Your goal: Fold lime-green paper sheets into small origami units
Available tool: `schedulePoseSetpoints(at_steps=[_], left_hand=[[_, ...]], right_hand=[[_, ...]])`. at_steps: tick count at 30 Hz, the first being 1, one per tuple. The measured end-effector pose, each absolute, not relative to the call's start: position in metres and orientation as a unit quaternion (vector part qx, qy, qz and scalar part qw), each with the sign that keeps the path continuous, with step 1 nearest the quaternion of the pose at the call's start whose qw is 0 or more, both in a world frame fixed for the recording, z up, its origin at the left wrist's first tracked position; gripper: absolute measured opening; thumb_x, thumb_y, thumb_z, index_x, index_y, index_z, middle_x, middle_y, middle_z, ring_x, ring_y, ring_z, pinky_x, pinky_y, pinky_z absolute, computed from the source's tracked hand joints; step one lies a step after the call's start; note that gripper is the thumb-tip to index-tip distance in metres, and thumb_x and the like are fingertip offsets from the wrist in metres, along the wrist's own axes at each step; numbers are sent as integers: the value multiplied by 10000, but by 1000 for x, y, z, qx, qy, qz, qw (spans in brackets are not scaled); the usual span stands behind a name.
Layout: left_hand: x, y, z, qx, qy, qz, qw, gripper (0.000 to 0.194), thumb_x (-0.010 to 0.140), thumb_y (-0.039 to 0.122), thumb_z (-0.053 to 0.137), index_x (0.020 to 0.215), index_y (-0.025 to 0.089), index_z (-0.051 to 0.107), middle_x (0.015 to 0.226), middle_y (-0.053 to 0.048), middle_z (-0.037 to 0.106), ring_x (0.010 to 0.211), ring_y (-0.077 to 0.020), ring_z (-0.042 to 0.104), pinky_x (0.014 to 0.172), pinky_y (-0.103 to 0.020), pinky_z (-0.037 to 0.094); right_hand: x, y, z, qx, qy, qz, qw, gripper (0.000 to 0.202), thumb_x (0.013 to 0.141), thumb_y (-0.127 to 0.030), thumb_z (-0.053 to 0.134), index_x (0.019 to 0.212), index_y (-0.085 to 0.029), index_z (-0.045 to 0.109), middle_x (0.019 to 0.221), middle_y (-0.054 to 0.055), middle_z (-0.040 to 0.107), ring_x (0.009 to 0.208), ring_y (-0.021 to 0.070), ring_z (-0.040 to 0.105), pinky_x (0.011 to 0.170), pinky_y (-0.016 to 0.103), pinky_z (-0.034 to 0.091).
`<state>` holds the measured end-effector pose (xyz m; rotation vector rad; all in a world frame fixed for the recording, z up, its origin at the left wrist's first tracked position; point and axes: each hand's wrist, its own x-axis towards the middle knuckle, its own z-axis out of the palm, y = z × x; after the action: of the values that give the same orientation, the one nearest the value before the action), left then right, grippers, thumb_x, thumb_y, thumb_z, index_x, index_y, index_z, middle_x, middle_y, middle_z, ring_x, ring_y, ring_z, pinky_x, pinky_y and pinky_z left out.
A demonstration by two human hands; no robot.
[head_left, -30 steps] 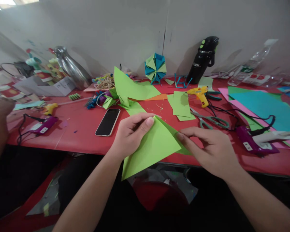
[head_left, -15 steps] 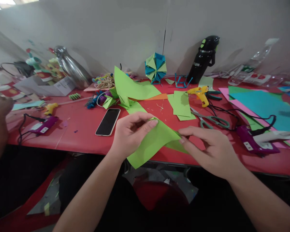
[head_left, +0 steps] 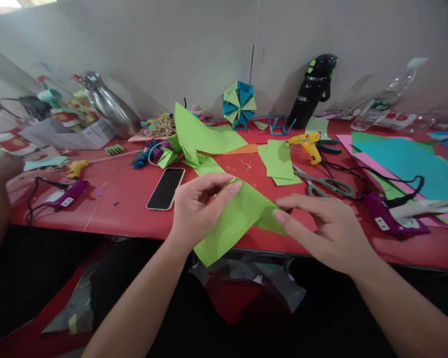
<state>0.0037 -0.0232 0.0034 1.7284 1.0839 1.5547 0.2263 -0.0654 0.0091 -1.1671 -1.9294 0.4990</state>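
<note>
A light green paper sheet point(head_left: 233, 219) is held between my two hands over the table's front edge. My left hand point(head_left: 205, 204) pinches its upper corner between thumb and forefinger. My right hand point(head_left: 317, 223) holds the right corner, thumb on top and fingers behind. The sheet bends, and its lower left corner hangs past the edge. Beside my left hand lies a phone point(head_left: 166, 189). Beyond the hands are a large curved green sheet point(head_left: 205, 134) and some smaller green pieces point(head_left: 280, 160).
On the red table point(head_left: 123, 214) are a yellow glue gun point(head_left: 309, 144), scissors point(head_left: 328, 186), purple power strips point(head_left: 392, 216) and coloured sheets point(head_left: 406, 159). A black bottle point(head_left: 313, 92), metal flask point(head_left: 110, 104) and paper wheel point(head_left: 239, 103) stand behind. Another person's hand point(head_left: 0, 171) is at the left.
My right thumb has shifted slightly left over the green sheet's corner. The sheet's lower left corner hangs a little lower. The whole view has drifted slightly.
</note>
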Motion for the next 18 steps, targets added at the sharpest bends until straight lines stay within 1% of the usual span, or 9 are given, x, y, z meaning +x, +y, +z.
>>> schedulePoseSetpoints(at_steps=[4,13,18], left_hand=[[3,-24,3,652,403,575,287,119,802,262,799,903,200,783,818,-22,780,712,-151,725,652,-236,602],[2,-24,3,652,409,569,289,139,798,278,802,920,212,796,836,-27,789,728,-170,734,657,-255,612],[1,-24,4,649,407,570,298,128,793,275,806,900,206,791,813,-25,783,700,-161,725,627,-248,601]], right_hand=[[224,-64,9,-471,-758,207,402,80,913,-217,641,885,-225,715,834,-10,770,691,137,692,666,226,553],[225,-64,7,-469,-761,200,402,77,912,-221,642,895,-241,714,849,-8,771,710,154,697,659,238,552],[225,-64,9,-467,-764,210,393,89,921,-212,629,886,-239,706,831,-23,761,688,133,677,662,222,537]])
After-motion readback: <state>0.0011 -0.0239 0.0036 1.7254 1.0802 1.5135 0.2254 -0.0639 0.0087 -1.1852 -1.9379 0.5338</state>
